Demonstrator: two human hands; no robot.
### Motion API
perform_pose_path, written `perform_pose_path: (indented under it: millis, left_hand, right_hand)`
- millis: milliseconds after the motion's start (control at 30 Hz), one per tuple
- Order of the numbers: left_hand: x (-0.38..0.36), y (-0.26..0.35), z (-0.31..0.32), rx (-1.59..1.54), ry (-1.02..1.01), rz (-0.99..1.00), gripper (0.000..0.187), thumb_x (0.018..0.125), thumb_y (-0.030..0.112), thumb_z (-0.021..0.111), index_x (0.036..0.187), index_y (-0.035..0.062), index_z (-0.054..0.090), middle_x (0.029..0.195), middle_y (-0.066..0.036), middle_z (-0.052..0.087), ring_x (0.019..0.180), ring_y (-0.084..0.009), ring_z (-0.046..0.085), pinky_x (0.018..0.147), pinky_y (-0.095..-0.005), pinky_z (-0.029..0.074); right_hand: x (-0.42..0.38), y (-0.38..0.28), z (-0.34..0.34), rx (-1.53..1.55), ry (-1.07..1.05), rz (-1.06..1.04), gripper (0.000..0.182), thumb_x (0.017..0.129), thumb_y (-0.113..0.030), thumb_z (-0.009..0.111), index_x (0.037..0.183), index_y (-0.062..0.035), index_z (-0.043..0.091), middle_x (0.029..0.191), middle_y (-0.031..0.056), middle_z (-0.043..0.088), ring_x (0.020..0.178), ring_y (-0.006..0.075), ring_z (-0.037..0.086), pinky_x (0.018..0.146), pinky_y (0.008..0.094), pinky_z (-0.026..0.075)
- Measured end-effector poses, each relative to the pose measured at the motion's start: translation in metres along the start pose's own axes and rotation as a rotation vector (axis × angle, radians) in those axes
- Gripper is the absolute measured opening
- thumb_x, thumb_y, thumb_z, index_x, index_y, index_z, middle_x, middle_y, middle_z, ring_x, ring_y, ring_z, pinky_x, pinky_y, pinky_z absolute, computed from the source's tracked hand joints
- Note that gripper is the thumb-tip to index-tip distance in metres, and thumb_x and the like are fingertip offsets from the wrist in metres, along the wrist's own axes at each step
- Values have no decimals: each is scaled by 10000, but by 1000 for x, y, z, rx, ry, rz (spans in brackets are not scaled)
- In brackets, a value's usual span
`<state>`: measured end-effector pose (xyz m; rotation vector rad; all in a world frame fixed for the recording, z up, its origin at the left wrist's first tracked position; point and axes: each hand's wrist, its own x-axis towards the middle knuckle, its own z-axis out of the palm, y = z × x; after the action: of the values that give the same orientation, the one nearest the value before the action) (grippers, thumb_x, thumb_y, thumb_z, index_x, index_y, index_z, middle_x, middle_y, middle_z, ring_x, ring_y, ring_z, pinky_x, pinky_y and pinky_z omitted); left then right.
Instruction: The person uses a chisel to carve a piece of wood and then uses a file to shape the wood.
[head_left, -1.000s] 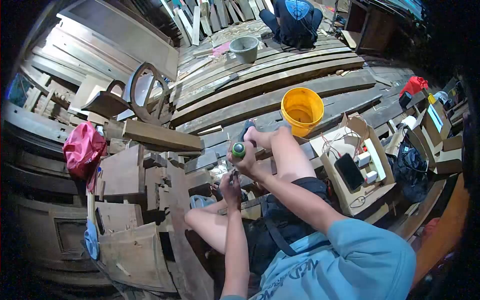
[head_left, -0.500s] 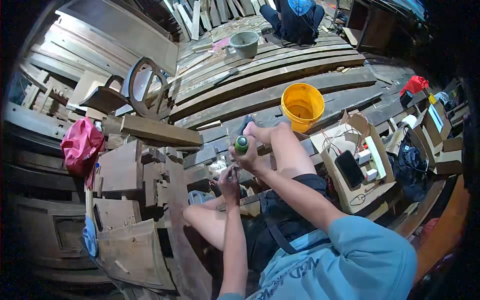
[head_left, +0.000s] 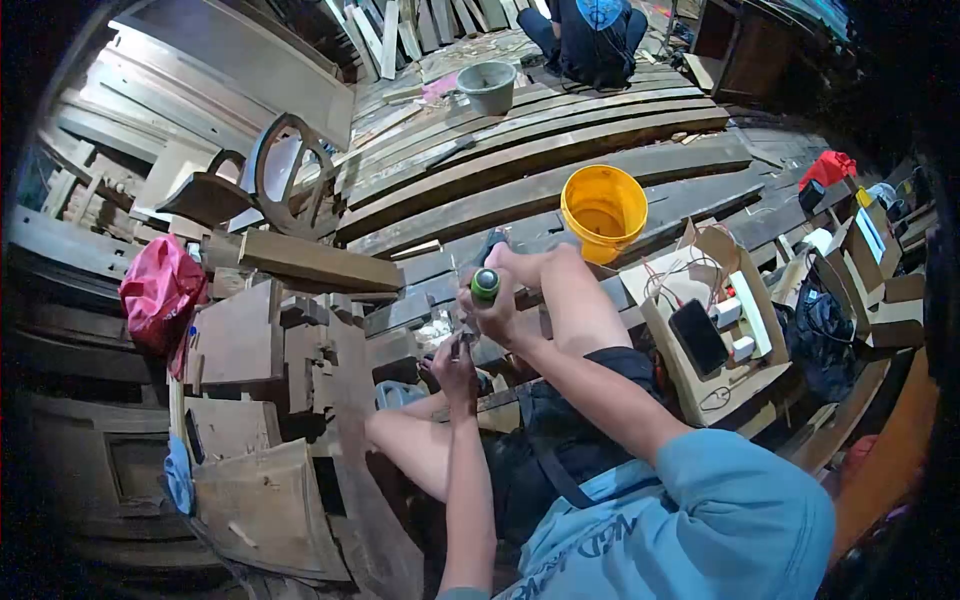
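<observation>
Left of the yellow bucket (head_left: pixel 604 214), our right hand (head_left: pixel 497 312) grips a green handle (head_left: pixel 485 287); our left hand (head_left: pixel 455 377) we cannot tell

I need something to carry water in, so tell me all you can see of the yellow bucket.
The yellow bucket is round, with a smooth wall that looks like plastic and a wide open mouth facing up. The inside darkens to orange-brown at the bottom; whether that is residue or shadow, I cannot tell. No handle is visible. It stands on the boards, between the person's right knee and the box. No hand touches it.
</observation>
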<state>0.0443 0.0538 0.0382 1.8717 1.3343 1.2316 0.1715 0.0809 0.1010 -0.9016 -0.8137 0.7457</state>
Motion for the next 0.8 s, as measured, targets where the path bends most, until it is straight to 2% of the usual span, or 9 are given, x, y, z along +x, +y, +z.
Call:
perform_pose_path:
  millis: [133,233,267,367,400,533,700,767,800]
  left_hand:
    - [1,-5,3,138,12,30,149,785,69,592,920,39,647,886,-101,648,811,-258,617,836,-370,419]
    - [-2,-6,3,87,24,-2,139,783,80,601,905,39,651,882,-101,649,806,-253,619,820,-359,428]
    - [-2,-7,3,33,34,-17,129,778,84,609,891,42,656,879,-99,651,805,-244,621,799,-347,438]
    - [0,-15,7,59,70,114,119,769,38,601,874,-16,621,826,-128,646,739,-215,620,689,-302,468]
    - [-1,-23,8,55,34,38,119,793,99,598,882,44,655,878,-99,652,796,-239,618,780,-339,443]
    - [-1,0,2,14,27,-121,118,800,104,589,857,17,644,819,-120,652,749,-248,620,734,-341,444]
    - [2,-9,-4,7,6,-193,121,796,84,580,869,11,644,815,-118,656,730,-250,621,681,-336,455]
    - [-4,-11,-1,175,25,22,127,795,91,590,880,16,647,819,-111,658,733,-233,622,727,-342,456]
    - [-4,-7,0,77,30,-42,141,796,107,596,896,22,650,826,-102,660,752,-230,622,833,-357,424]
  right_hand:
    - [-1,2,1,-104,-26,-40,226,653,-175,669,593,-19,517,548,56,535,506,135,500,502,292,409]
    - [-2,7,13,-51,286,-194,213,658,-157,660,579,-24,513,538,48,523,495,121,481,489,297,399]
    - [-2,3,2,-152,93,-99,216,658,-151,663,579,-27,505,540,50,509,501,133,479,497,307,401]
    - [-5,-19,4,-148,72,-161,224,652,-170,674,600,-26,511,567,70,528,522,166,499,523,318,409]
    - [-5,-18,3,-155,62,-138,218,650,-182,681,616,-32,526,587,83,544,551,169,521,543,322,415]
    - [-6,11,6,-50,113,-184,275,655,-214,709,710,-40,504,656,70,497,623,143,504,593,300,422]
    - [0,18,7,50,247,-81,230,655,-201,690,656,-46,521,599,69,523,559,173,504,571,313,425]
    - [2,-10,3,-157,22,-64,209,653,-193,669,616,-47,524,558,69,527,519,200,503,553,336,421]
    - [3,-8,4,-164,-3,-131,208,649,-206,660,622,-49,525,560,92,526,517,228,508,542,341,417]
